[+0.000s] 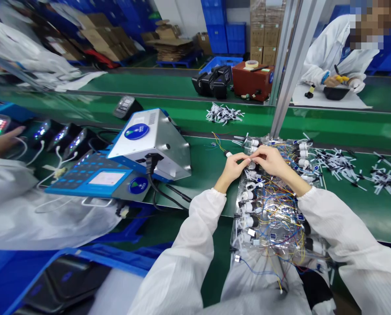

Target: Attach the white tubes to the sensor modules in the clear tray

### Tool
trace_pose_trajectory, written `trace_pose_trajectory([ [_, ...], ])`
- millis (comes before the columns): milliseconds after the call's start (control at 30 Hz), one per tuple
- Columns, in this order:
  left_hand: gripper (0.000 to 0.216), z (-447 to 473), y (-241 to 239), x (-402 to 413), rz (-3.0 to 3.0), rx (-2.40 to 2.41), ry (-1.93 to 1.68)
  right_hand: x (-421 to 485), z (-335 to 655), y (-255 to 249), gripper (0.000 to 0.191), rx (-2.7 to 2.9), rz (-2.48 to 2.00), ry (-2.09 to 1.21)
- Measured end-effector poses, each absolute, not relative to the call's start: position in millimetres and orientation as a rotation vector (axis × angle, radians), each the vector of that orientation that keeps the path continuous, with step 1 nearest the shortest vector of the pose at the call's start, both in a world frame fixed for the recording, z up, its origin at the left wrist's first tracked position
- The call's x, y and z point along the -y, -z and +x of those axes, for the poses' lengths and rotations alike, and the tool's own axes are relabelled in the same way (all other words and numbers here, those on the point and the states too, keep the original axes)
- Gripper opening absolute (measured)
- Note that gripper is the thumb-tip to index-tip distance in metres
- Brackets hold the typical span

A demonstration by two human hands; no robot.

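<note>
My left hand (pixel 234 168) and my right hand (pixel 270 160) meet over the far end of a clear plastic tray (pixel 237 227) full of small white cylindrical parts with coloured wires (pixel 274 205). Both hands are closed in a pinch on one small white wired part (pixel 250 162) held between their fingertips. Both arms wear white sleeves. Yellow and blue leads trail from the pile under my hands.
A blue and silver test machine (pixel 143 148) with a black cable stands to the left. Loose white and black pieces (pixel 353 164) lie scattered at right. A metal post (pixel 290 70) rises behind the tray. Other people in white coats work at left and far right.
</note>
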State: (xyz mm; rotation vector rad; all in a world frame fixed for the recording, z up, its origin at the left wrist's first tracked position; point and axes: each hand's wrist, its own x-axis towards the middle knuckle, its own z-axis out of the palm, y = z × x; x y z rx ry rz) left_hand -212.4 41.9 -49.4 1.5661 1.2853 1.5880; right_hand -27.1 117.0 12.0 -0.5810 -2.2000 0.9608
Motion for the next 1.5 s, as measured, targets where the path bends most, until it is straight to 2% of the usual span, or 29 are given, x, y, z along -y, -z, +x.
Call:
trace_pose_trajectory([
  [133, 0.022, -213, 50, -40, 1.664, -1.329, -1.582, -116, -27, -14, 0.012, 2.241, -0.6, -0.927],
  [333, 0.02, -209, 48, -41, 1.516, -1.273, -1.689, -114, -27, -5, 0.013, 1.98, -0.636, -1.211],
  [600, 0.019, -213, 48, -40, 1.538, -1.312, -1.638, -112, -29, -7, 0.017, 1.849, -0.674, -1.432],
  [767, 0.016, -211, 45, -38, 1.638, -1.317, -1.704, -112, -28, -7, 0.019, 1.861, -0.653, -1.456],
  [1000, 0.013, -205, 47, -38, 1.645, -1.346, -1.749, -112, -28, -2, 0.019, 1.916, -0.702, -1.328],
  [1200, 0.012, -209, 42, -38, 1.647, -1.374, -1.739, -114, -30, 0, 0.025, 1.771, -0.689, -1.493],
  [1500, 0.011, -202, 41, -40, 1.596, -1.356, -1.773, -112, -33, 5, 0.023, 1.751, -0.691, -1.457],
])
